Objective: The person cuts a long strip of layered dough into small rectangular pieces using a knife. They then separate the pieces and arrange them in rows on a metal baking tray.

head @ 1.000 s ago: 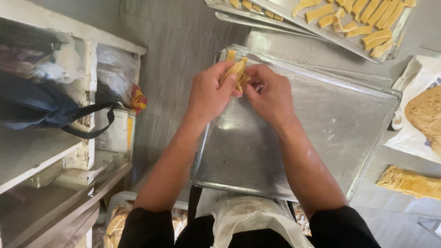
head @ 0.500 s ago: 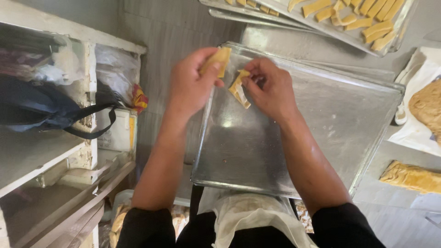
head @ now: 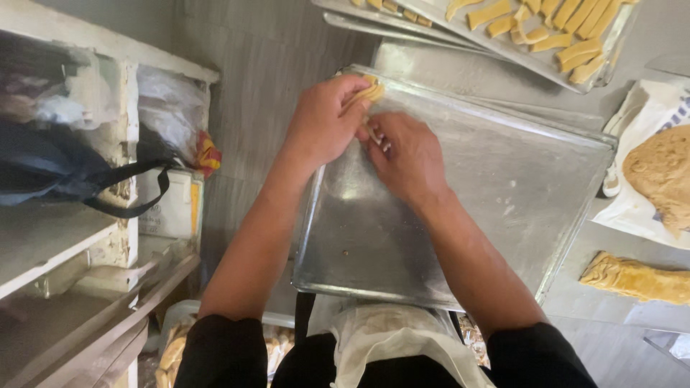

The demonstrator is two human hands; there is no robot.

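both hands have drawn together again at the far left corner of the baking tray (head: 460,237), where half a second ago they were held a little apart, each with its own dough piece. now the left hand (head: 323,122) has its fingers pinched shut on a pale yellow dough strip (head: 368,92), pressing it down right at the tray's corner rim. the right hand (head: 406,158) sits just beside and touching it, fingers curled inward; a small bit of dough seems to be tucked under its fingertips, though the view is too crowded to be sure, so i cannot tell whether it grips anything. apart from the corner, the steel tray lies bare on the desk (head: 618,302). beyond it a second tray (head: 618,43) carries rows of cut dough strips. to the right, a rolled dough sheet (head: 661,179) rests on white paper, and a folded dough slab (head: 636,279) lies nearer. a black bag (head: 50,169) sits on the shelf (head: 36,251) at left.
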